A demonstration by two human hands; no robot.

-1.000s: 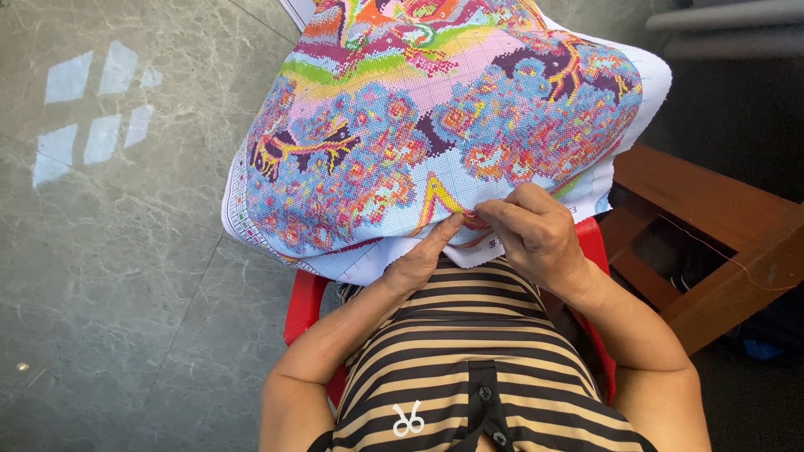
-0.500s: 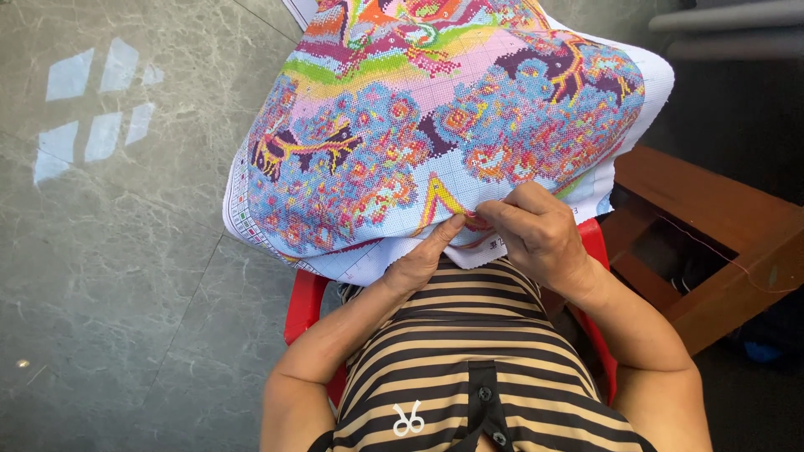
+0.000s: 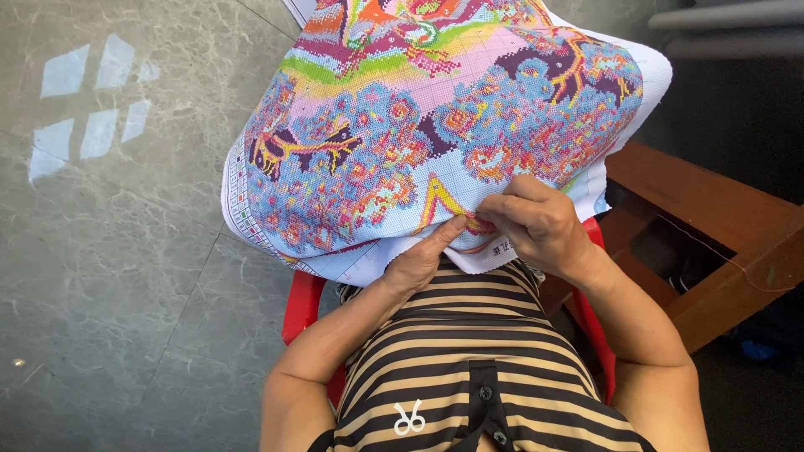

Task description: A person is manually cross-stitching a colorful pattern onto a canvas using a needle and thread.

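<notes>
Two hands work at the near edge of a big embroidery cloth (image 3: 419, 142), seen from the head view looking down. Floor (image 3: 109, 276) is grey-green marbled stone tile, glossy, with pale window reflections (image 3: 88, 105) at upper left and a tile seam running diagonally. Right side is dark; a wooden frame (image 3: 712, 226) of brown beams sits there just beside the person's right arm, with a thin pink thread (image 3: 712, 247) draped across it. Person sits on a red plastic chair (image 3: 303, 305), wearing a black and tan striped shirt (image 3: 469, 351).

Cloth is draped over the lap and spreads away from the body, long axis running from the near edge up to the top of the view, tilted slightly to the right. Stitched side faces up: blue, pink, red and purple pattern, white unstitched border at the edges. Near edge hangs just over the shirt.

Left hand (image 3: 423, 259) sits under the near edge, fingers (image 3: 452, 228) pointing up and touching the cloth at a yellow-orange stitched patch. Right hand (image 3: 540, 226) lies on top, fingers curled and pinched onto the cloth right beside the left fingertips. Whether a needle is held is too small to tell.
</notes>
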